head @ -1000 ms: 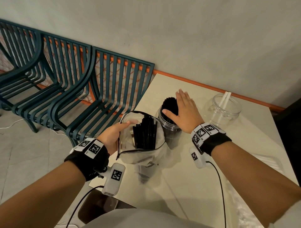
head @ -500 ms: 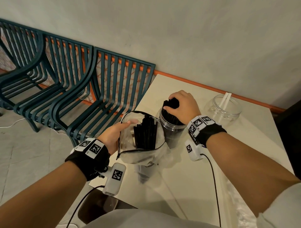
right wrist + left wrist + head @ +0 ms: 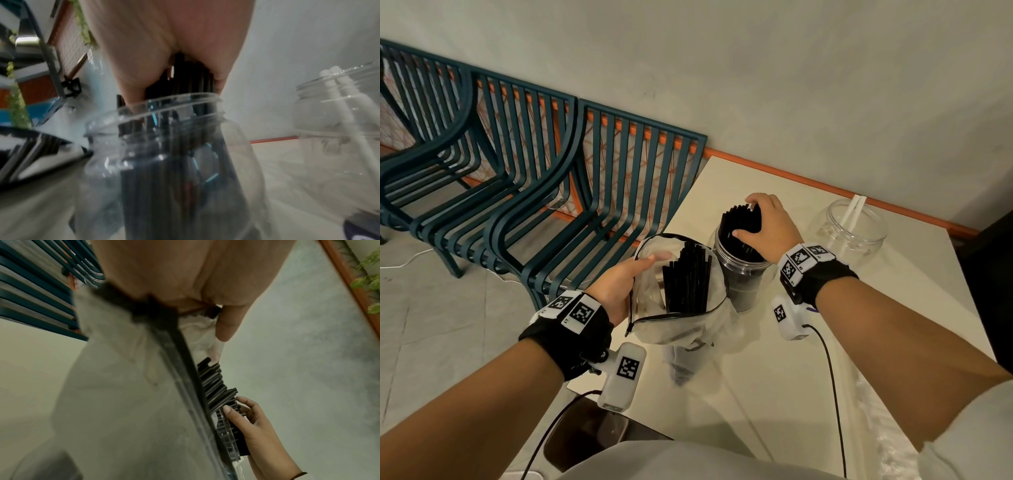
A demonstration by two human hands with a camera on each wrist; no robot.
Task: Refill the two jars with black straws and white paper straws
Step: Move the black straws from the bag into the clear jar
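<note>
A clear jar (image 3: 739, 274) (image 3: 164, 146) on the cream table (image 3: 774, 394) is packed with black straws (image 3: 741, 222) that stick up past its rim. My right hand (image 3: 763, 222) (image 3: 246, 417) grips the tops of those straws from above, fingers curled round the bunch. My left hand (image 3: 626, 277) pinches the rim of a clear plastic bag (image 3: 688, 318) (image 3: 123, 386), held open and upright, with more black straws (image 3: 685, 281) standing in it. A second clear jar (image 3: 856, 229) (image 3: 339, 129) at the back right holds two white paper straws (image 3: 854, 212).
Dark teal metal chairs (image 3: 551, 178) stand left of the table against the wall. An orange skirting strip (image 3: 825, 181) runs along the wall behind the jars. A dark object (image 3: 592, 435) lies by the table's near left corner. A crinkled clear wrapper (image 3: 893, 445) lies at the near right.
My right hand went from lying flat over the straw tops to curling round them and gripping the bunch. The left hand and bag stayed where they were.
</note>
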